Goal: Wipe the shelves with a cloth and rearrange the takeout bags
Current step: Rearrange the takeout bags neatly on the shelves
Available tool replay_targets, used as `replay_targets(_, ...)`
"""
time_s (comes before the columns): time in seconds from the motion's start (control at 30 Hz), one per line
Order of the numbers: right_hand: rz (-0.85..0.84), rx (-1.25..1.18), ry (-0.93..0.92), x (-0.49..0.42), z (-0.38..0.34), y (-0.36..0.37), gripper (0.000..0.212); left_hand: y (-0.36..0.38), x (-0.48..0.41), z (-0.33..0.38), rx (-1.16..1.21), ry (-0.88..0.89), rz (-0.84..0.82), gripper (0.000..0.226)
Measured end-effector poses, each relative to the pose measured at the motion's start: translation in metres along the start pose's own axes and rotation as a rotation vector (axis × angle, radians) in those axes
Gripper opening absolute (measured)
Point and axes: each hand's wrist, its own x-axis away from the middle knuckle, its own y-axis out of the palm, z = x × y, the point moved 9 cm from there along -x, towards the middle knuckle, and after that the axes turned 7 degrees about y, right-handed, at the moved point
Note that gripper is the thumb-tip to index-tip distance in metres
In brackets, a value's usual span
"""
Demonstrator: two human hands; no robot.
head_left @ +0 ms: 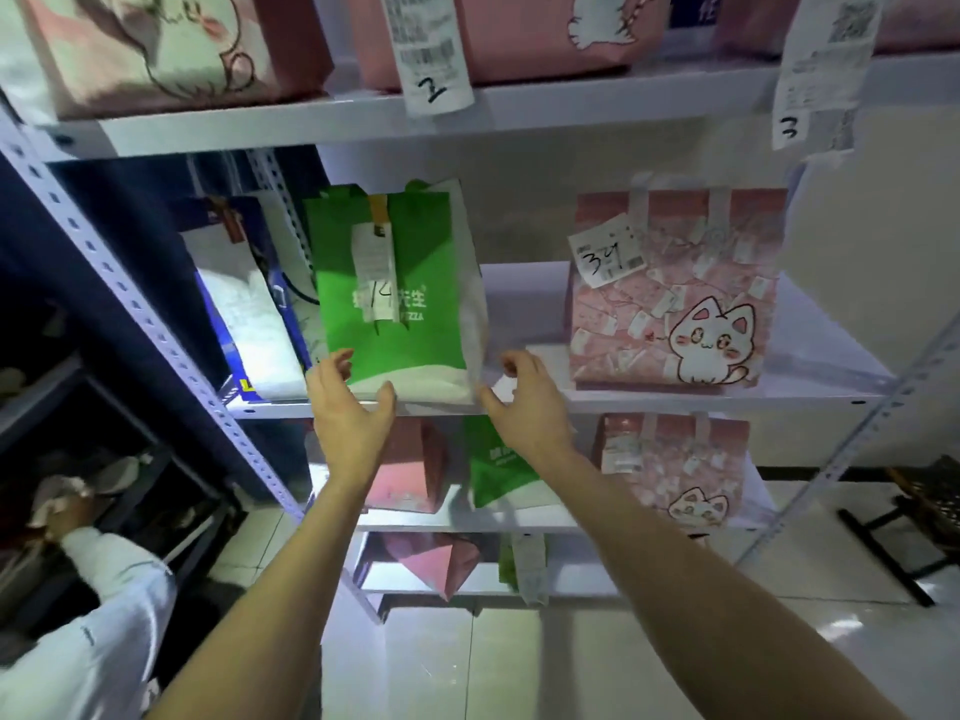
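Note:
A green and white takeout bag [410,283] with a receipt marked 14 stands upright on the middle white shelf [675,394]. My left hand [348,402] is at its lower left corner, fingers spread and loosely curved, thumb near the bag's bottom edge. My right hand [524,397] is at the lower right corner, fingers loosely curled, holding nothing. Whether either hand touches the bag is unclear. A pink cat bag [675,293] with a receipt marked 324 stands to the right on the same shelf. No cloth is in sight.
A blue and white bag [249,314] leans left of the green one. Pink bags with receipts 2 and 3 fill the top shelf [311,122]. Lower shelves hold pink and green bags [498,470]. Another person's sleeve [114,615] is at bottom left by a dark rack.

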Motion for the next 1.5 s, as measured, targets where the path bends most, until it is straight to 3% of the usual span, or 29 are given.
replay_targets(0.2, -0.068, 0.058, 0.112, -0.012, -0.015, 0.05, 0.08, 0.014, -0.023, -0.053, 0.156, -0.161, -0.345, 0.105)
replay_targets(0.37, -0.064, 0.121, 0.188, -0.011, -0.009, 0.056, 0.078, 0.041, -0.021, -0.065, 0.189, -0.116, -0.519, 0.098)
replay_targets(0.8, 0.063, 0.167, 0.355, -0.005, 0.01, 0.024, 0.07, 0.069, -0.009, -0.048, 0.207, 0.096, -0.623, 0.093)
replay_targets(0.9, 0.327, 0.121, 0.294, 0.011, -0.011, 0.005, 0.066, 0.054, -0.014, -0.053, 0.263, 0.096, -0.582, 0.081)
replay_targets(1.0, 0.539, 0.072, 0.058, 0.027, -0.056, -0.003, 0.047, 0.019, -0.03, -0.067, 0.258, 0.101, -0.383, 0.059)
replay_targets(1.1, 0.409, 0.001, -0.122, 0.024, -0.098, 0.028, 0.026, -0.029, -0.052, -0.09, 0.202, 0.076, -0.118, 0.039)
replay_targets(1.23, 0.005, 0.009, -0.16, 0.009, -0.135, 0.113, 0.025, -0.072, -0.07, -0.126, 0.141, -0.016, 0.026, 0.048)
replay_targets(1.33, -0.243, 0.047, -0.127, 0.003, -0.15, 0.173, 0.054, -0.076, -0.076, -0.152, 0.123, -0.131, -0.084, 0.073)
replay_targets(1.43, -0.361, 0.092, -0.017, -0.01, -0.152, 0.206, 0.087, -0.066, -0.075, -0.172, 0.2, -0.262, -0.27, 0.092)
replay_targets(1.5, -0.409, 0.091, 0.014, -0.015, -0.151, 0.22, 0.089, -0.06, -0.07, -0.175, 0.208, -0.273, -0.363, 0.094)
